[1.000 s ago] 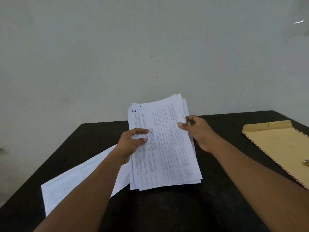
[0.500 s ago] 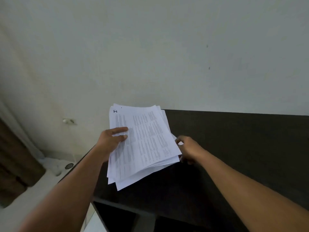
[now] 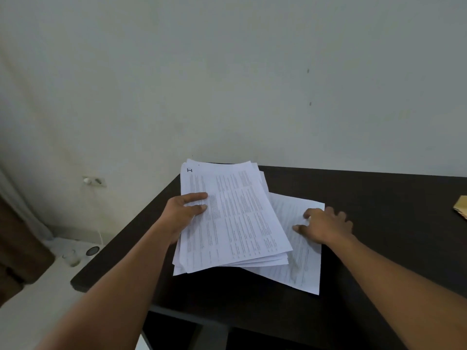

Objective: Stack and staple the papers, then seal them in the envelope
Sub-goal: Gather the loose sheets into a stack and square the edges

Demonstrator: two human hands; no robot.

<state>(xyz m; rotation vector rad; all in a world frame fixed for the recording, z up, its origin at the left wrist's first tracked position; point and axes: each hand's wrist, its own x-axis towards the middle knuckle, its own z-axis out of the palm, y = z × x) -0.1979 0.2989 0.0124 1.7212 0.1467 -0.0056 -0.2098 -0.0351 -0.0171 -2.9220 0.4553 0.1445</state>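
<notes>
You are early in the task, it seems: your left hand (image 3: 185,213) holds the stack (image 3: 230,218) near the counter's (image 3: 379,213) left rear corner, thumb on top, fingers pinching it from below. Your right hand (image 3: 326,226) rests spread on a loose sheet (image 3: 300,261) just beside, not yet added. The envelope (image 3: 461,207) lies at the right edge. Stapling and sealing are left; no stapler shows.

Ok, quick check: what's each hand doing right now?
Left hand: closed on the paper stack, thumb on top.
Right hand: open, fingers spread flat on the loose sheet lying on the table; not gripping.
</notes>
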